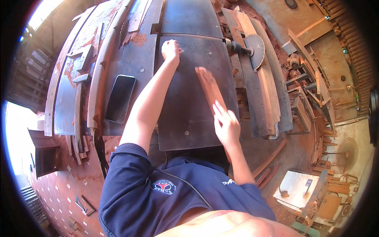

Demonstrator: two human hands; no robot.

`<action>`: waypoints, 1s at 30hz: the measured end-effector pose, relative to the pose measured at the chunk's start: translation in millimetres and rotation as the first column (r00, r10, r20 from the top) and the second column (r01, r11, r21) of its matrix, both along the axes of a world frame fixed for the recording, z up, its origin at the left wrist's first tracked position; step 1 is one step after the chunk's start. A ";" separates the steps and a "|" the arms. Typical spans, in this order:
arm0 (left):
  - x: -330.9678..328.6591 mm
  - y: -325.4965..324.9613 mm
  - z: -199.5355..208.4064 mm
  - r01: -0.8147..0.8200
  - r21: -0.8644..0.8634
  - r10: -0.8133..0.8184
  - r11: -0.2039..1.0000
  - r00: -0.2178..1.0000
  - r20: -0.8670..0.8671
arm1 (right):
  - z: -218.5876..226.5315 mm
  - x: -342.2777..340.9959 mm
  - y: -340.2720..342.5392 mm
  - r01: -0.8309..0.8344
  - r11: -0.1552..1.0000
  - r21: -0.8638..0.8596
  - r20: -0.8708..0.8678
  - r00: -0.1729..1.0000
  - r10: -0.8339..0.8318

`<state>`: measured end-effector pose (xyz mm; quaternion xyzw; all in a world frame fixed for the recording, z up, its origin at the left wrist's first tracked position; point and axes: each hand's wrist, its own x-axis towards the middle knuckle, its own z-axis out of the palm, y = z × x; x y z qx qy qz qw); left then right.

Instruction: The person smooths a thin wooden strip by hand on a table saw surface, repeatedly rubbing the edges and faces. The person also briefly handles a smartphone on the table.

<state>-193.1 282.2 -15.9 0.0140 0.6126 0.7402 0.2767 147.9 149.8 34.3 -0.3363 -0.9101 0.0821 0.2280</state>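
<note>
My right hand (227, 127) grips a reddish wooden strip (210, 87), with the fingers lying along it. The strip slants away from me to the far left over the dark metal machine table (187, 106), and its far end is slightly blurred. Whether it touches the table I cannot tell. My left hand (170, 52) is at the far left part of the same table, its fingers curled in; what they hold, if anything, is hidden. To the right of the table a round toothed saw blade (254, 51) sits on a machine shaft (237, 48).
A black phone (121, 98) lies on the left metal surface. Further left are a hammer (80, 85), a wooden square-shaped piece (83, 57) and a long wooden rail (103, 73). Long boards (265, 91) run beneath the blade. A white-topped box (296, 189) stands at lower right.
</note>
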 end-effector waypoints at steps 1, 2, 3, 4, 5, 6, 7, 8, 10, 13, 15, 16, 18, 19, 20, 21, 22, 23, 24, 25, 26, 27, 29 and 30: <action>0.1 -0.8 -3.3 0.003 0.000 -0.003 1.000 1.000 -0.009 | 2.7 18.3 -17.8 0.024 1.000 -0.019 0.004 1.000 -0.024; 2.6 -0.4 -8.3 0.013 0.030 -0.013 0.999 1.000 -0.004 | 4.9 34.3 -34.1 0.055 0.998 -0.041 0.010 0.998 -0.054; 1.9 -0.1 -12.8 0.019 0.061 -0.019 0.998 1.000 -0.007 | 4.8 46.7 -47.6 0.086 0.995 -0.050 0.006 0.996 -0.086; 2.6 0.3 -14.8 0.033 0.090 -0.032 0.995 0.999 -0.006 | 4.9 56.1 -58.7 0.125 0.990 -0.060 0.006 0.992 -0.125; 0.5 0.2 -16.3 0.042 0.106 -0.043 0.993 0.999 0.010 | 4.2 61.0 -63.4 0.152 0.988 -0.037 0.019 0.988 -0.152; 0.4 0.7 -16.2 0.058 0.123 -0.061 0.991 0.998 0.025 | 3.7 62.5 -65.3 0.157 0.988 -0.014 0.019 0.987 -0.157; -0.5 0.1 -16.6 0.070 0.140 -0.076 0.988 0.996 0.040 | 3.1 62.3 -65.6 0.158 0.987 0.009 0.018 0.987 -0.159; -3.0 -1.8 -17.3 0.048 0.150 -0.059 0.988 0.996 0.071 | 2.6 61.1 -64.8 0.157 0.987 0.031 0.017 0.987 -0.158; -4.6 -3.0 -12.4 0.004 0.173 -0.028 0.985 0.990 0.136 | 2.5 56.2 -56.2 0.113 0.994 0.009 -0.004 0.994 -0.113; -4.7 -6.8 -8.3 -0.072 0.238 0.030 0.969 0.984 0.176 | 2.3 36.3 -32.2 0.030 0.999 0.016 -0.012 0.999 -0.030; -3.7 -8.3 -6.6 -0.127 0.277 0.072 0.952 0.977 0.198 | -2.0 15.6 -9.5 -0.027 0.997 0.069 0.002 1.000 0.027; -0.5 -7.0 -5.3 -0.151 0.299 0.091 0.942 0.974 0.206 | -6.0 4.1 3.9 -0.039 0.996 0.076 0.009 0.999 0.038; 1.6 -5.1 -5.9 -0.206 0.342 0.134 0.917 0.965 0.223 | -9.5 -25.9 31.1 -0.037 0.999 0.034 0.015 0.999 0.036; 1.5 -3.4 -7.8 -0.232 0.362 0.154 0.903 0.960 0.233 | -12.6 -42.8 46.2 -0.037 0.999 0.032 0.010 0.999 0.037; 1.8 0.6 -9.3 -0.253 0.383 0.167 0.889 0.955 0.244 | -14.9 -59.4 61.6 -0.032 0.999 0.030 0.007 0.999 0.031; -4.9 4.4 -14.9 -0.289 0.382 0.201 0.878 0.946 0.253 | -15.4 -79.5 76.0 -0.049 0.998 0.036 -0.020 0.999 0.050; -15.1 7.7 -24.9 -0.307 0.371 0.234 0.876 0.945 0.229 | -15.9 -102.4 90.8 -0.072 0.996 0.044 -0.050 0.996 0.075; -24.0 12.7 -35.6 -0.323 0.363 0.262 0.874 0.942 0.208 | -17.0 -125.9 105.7 -0.082 0.995 0.049 -0.067 0.994 0.086; -30.8 16.3 -43.2 -0.337 0.350 0.286 0.874 0.939 0.189 | -21.8 -149.0 120.5 -0.088 0.995 0.049 -0.082 0.992 0.092; -27.2 16.8 -42.8 -0.342 0.333 0.295 0.879 0.938 0.182 | -24.7 -169.9 135.3 -0.089 0.995 0.049 -0.094 0.991 0.094; -24.4 17.9 -41.7 -0.360 0.308 0.335 0.881 0.933 0.132 | -25.7 -190.3 149.3 -0.089 0.994 0.068 -0.100 0.990 0.096; -13.6 24.4 -39.0 -0.371 0.301 0.359 0.879 0.928 0.095 | -31.2 -203.8 165.3 -0.066 0.995 0.077 -0.099 0.992 0.073; -9.2 23.3 -37.0 -0.414 0.296 0.408 0.861 0.909 0.085 | -39.4 -237.2 188.7 -0.070 0.992 0.107 -0.098 0.992 0.080; -5.5 23.4 -33.5 -0.412 0.289 0.409 0.864 0.909 0.074 | -43.4 -250.5 203.5 -0.068 0.989 0.130 -0.090 0.993 0.080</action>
